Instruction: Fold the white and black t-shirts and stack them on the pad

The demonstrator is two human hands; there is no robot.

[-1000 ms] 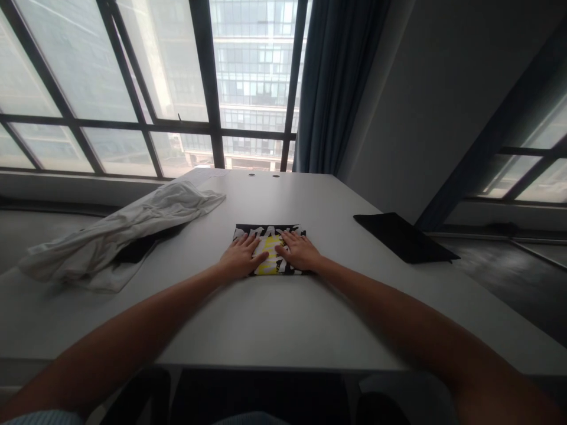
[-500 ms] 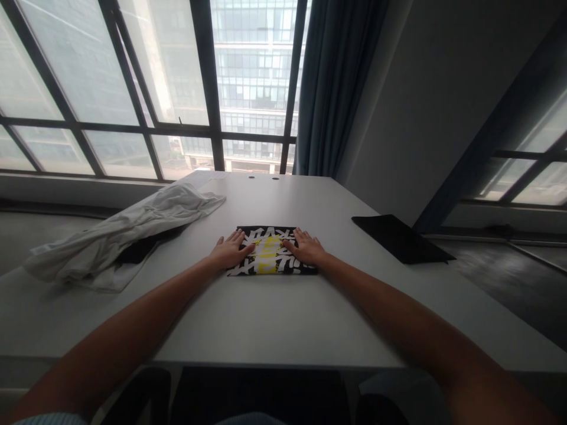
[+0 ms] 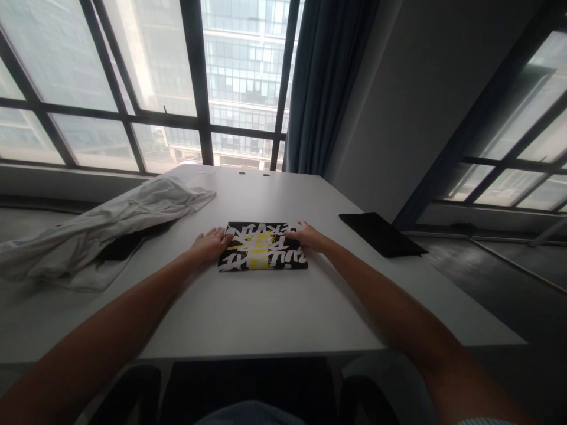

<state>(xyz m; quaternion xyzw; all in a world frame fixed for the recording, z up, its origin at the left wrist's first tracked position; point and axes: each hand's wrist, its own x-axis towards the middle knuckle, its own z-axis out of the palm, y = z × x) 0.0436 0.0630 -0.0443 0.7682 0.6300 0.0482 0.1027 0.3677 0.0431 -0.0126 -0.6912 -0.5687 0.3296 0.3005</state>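
Note:
A folded black T-shirt (image 3: 261,247) with white lettering and yellow splashes lies flat on the white table (image 3: 248,313). My left hand (image 3: 209,243) rests flat beside its left edge, fingers stretched out on the tabletop and thumb on the fabric. At the shirt's right edge is my right hand (image 3: 310,236). Its thumb lies over the print and the index finger points away past the edge; the other fingers are hidden under or behind the hand, which appears to hold that edge.
A crumpled white garment (image 3: 150,206) is spread along the table's left side, with a dark piece of cloth (image 3: 119,245) partly beneath it. On the right lies a flat black item (image 3: 381,234) near the table edge. Windows and a blue curtain (image 3: 328,88) stand beyond.
Both hands have slid outward from the top of the shirt to its left and right edges, uncovering more of the print. The view has shifted slightly to the right.

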